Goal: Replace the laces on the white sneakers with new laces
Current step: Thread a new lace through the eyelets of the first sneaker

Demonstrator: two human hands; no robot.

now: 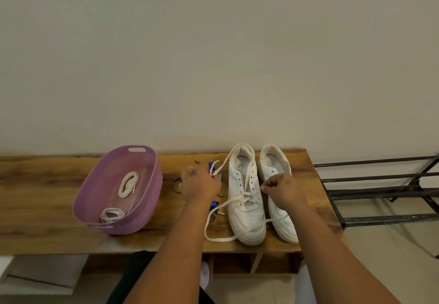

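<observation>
Two white sneakers (260,194) sit side by side on the table (47,208), right of a purple basket (145,208) holding two coiled laces (127,184). Left hand (199,183) pinches a lace (221,167) from the left sneaker; right hand (283,191) pinches its other end.

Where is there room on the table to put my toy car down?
Bare wood lies left of the purple basket, a long free stretch of table. A thinner strip runs along the front edge below the basket. Between the basket and the sneakers it is crowded: both hands, lace and small bits lie there.
</observation>
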